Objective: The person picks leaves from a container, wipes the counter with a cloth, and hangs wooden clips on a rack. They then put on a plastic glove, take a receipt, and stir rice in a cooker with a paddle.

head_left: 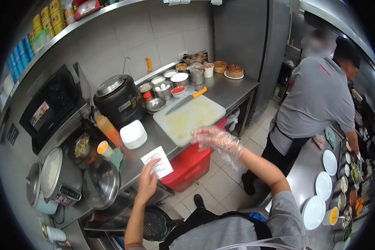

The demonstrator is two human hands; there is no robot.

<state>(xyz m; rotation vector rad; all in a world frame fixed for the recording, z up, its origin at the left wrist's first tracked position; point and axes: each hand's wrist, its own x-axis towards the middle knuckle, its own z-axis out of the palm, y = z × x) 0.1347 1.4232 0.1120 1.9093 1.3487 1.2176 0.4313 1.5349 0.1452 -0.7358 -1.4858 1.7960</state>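
Observation:
A white printed slip [160, 161] is held between the fingers of my left hand [148, 178], over the front edge of the steel counter. My right hand [214, 139] wears a clear plastic glove and hangs in the air near the front right corner of the cutting board [187, 121]; its fingers are stretched out, with nothing seen in them. On the board's far side lies a knife [183, 103] with an orange handle. White square bowls [133, 134] are stacked just beyond the slip.
A black soup warmer [120, 100], small tubs and a sauce bottle [108, 130] stand along the counter. A red bin [187, 166] is below. At the left is a rice cooker [60, 177]. A co-worker [316, 96] stands at the right beside white plates [323, 185].

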